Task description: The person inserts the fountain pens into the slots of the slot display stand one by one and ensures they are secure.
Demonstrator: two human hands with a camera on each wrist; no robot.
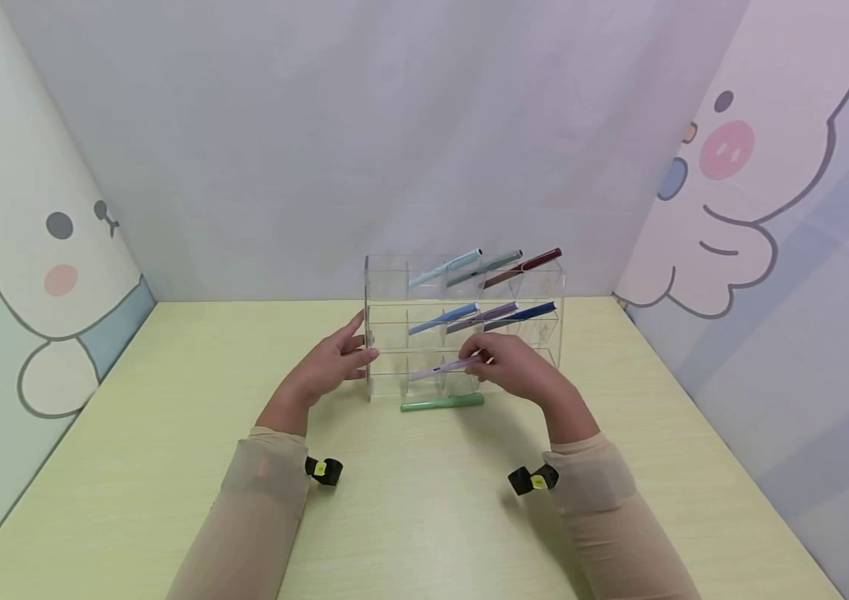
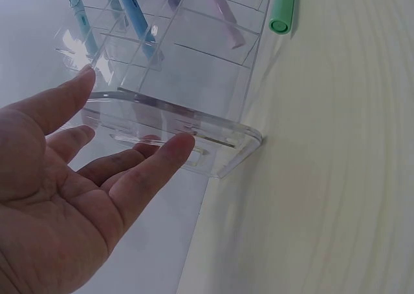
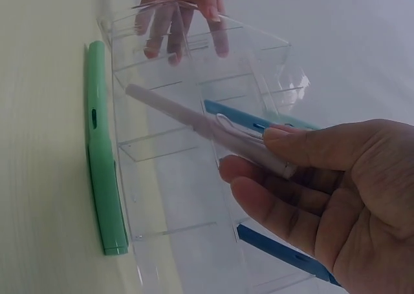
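Observation:
A clear acrylic pen rack with tiered compartments stands on the table. My left hand is at its left side, fingers spread and mostly straight; the thumb rests on or close to the side panel. Between thumb and fingers, my right hand pinches a pale lilac pen by its capped end. That pen slants in the lowest tier, its far end in a compartment left of the hand. A green pen lies on the table along the rack's front.
On the top tier lean a pale blue pen, a grey-green pen and a dark red pen. Below them lean a light blue pen, a purple pen and a dark blue pen. A curtain wall stands behind.

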